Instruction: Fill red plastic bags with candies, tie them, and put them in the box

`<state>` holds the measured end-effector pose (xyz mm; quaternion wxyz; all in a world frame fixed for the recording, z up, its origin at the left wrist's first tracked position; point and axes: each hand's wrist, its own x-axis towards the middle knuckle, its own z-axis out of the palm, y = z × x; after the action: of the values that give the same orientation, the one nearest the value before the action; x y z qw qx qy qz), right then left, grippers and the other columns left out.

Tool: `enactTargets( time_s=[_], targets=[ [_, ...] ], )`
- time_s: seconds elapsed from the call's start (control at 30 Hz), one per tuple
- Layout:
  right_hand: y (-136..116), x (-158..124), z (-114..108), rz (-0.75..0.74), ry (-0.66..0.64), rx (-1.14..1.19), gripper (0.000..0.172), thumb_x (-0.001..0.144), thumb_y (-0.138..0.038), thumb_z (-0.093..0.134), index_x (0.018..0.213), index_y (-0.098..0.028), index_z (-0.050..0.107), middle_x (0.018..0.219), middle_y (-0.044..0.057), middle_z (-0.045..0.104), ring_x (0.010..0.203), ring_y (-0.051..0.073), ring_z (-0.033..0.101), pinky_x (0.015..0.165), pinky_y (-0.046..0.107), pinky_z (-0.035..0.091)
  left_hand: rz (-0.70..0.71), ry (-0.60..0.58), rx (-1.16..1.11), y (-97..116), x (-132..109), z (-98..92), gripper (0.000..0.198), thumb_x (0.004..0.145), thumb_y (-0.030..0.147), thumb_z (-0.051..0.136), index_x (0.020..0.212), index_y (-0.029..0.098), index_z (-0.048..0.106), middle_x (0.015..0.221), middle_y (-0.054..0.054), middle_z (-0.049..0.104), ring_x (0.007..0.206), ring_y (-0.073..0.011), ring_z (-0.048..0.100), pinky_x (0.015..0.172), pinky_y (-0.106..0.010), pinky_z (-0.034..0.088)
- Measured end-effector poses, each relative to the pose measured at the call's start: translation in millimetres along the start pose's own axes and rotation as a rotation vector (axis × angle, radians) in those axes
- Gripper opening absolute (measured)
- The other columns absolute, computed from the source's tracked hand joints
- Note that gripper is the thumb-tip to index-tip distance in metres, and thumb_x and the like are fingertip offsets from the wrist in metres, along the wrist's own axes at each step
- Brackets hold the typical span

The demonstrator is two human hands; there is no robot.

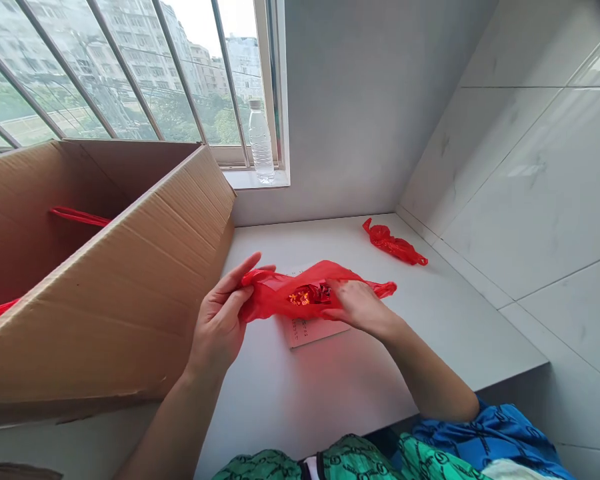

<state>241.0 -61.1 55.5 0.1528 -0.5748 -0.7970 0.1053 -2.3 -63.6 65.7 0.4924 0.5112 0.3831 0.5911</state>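
1. Left hand (pixel 219 321): fingers and thumb close on the bunched left end of a red plastic bag (pixel 275 293), holding it just above the tabletop (pixel 300 407).
2. Right hand (pixel 361 307): lies over the bag's right part, well apart from the left hand; whether it is clamped on the bag, I cannot tell.
3. Foil-wrapped packet (pixel 309 295): red and gold, seen through the bag, between the hands.
4. Printed paper sheet (pixel 305 332): flat on the tabletop, partly under the bag.
5. Second red plastic bag (pixel 393 243): crumpled near the tiled wall (pixel 530 180).
6. Cardboard box (pixel 105 287): open, at left, with red plastic (pixel 80 216) inside.
7. Plastic water bottle (pixel 261 143): upright on the window sill (pixel 255 178).
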Motion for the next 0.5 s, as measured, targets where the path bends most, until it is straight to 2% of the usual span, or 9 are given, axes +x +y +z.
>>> enactTargets(
  time_s=[0.07,0.13,0.2,0.27,0.33,0.4,0.43,0.5],
  targets=[
    [6,-7,-14,0.092,-0.164,0.008,0.025,0.074,-0.031,0.075,0.091,-0.022,0.06,0.062,-0.002,0.049,0.058,0.018,0.048,0.049,0.027,0.027,0.026,0.099,0.034,-5,1,-9.2,0.04,0.085,0.027,0.06,0.125,0.027,0.066,0.099,-0.005,0.073,0.085,-0.0171,0.066,0.068,-0.025,0.055],
    [6,-14,-29,0.094,-0.274,0.066,0.035,0.073,-0.034,0.074,0.103,-0.022,0.06,0.068,-0.002,0.051,0.063,0.018,0.05,0.049,0.027,0.029,0.092,0.162,0.166,-3,0,-14.2,0.033,0.087,0.025,0.056,0.118,0.026,0.069,0.099,-0.004,0.071,0.084,-0.0165,0.065,0.066,-0.024,0.053],
    [3,-18,-39,0.039,-0.302,0.098,0.058,0.071,-0.039,0.075,0.122,-0.022,0.054,0.081,0.001,0.056,0.074,0.02,0.054,0.055,0.026,0.035,0.272,0.186,0.368,8,-7,-12.1,0.032,0.087,0.024,0.056,0.116,0.026,0.069,0.111,-0.005,0.068,0.096,-0.0199,0.064,0.073,-0.028,0.053],
    [-1,-17,-42,-0.021,-0.288,0.102,0.074,0.068,-0.041,0.078,0.133,-0.023,0.046,0.095,0.004,0.058,0.086,0.023,0.057,0.063,0.027,0.039,0.557,0.132,0.556,25,-16,-1.9,0.036,0.085,0.021,0.059,0.119,0.026,0.066,0.122,-0.006,0.064,0.11,-0.0238,0.06,0.087,-0.036,0.052],
    [-4,-12,-40,-0.07,-0.283,0.105,0.07,0.07,-0.04,0.077,0.131,-0.022,0.048,0.101,0.006,0.059,0.092,0.024,0.057,0.067,0.028,0.041,0.829,-0.081,0.709,38,-23,15.1,0.037,0.084,0.018,0.061,0.119,0.026,0.064,0.118,-0.005,0.066,0.111,-0.0234,0.06,0.098,-0.041,0.048],
    [-6,-5,-33,-0.082,-0.287,0.102,0.046,0.078,-0.04,0.071,0.116,-0.02,0.056,0.098,0.006,0.061,0.088,0.023,0.058,0.065,0.028,0.041,0.92,-0.408,0.893,38,-21,34.7,0.027,0.088,0.017,0.056,0.112,0.025,0.066,0.104,-0.002,0.071,0.098,-0.0194,0.066,0.104,-0.042,0.045],
    [-7,-1,-28,-0.067,-0.289,0.089,0.032,0.083,-0.039,0.066,0.107,-0.019,0.058,0.094,0.006,0.062,0.084,0.022,0.059,0.063,0.028,0.04,0.884,-0.546,1.014,32,-16,43.6,0.021,0.092,0.019,0.052,0.106,0.025,0.067,0.095,-0.001,0.073,0.089,-0.0177,0.067,0.105,-0.041,0.043],
    [-5,5,-16,0.0,-0.289,0.022,0.016,0.091,-0.035,0.057,0.093,-0.019,0.058,0.086,0.006,0.063,0.075,0.02,0.058,0.058,0.028,0.038,0.655,-0.67,1.313,10,1,56.1,0.028,0.099,0.025,0.043,0.088,0.021,0.069,0.08,-0.001,0.071,0.074,-0.0169,0.067,0.098,-0.04,0.046]
  ],
)
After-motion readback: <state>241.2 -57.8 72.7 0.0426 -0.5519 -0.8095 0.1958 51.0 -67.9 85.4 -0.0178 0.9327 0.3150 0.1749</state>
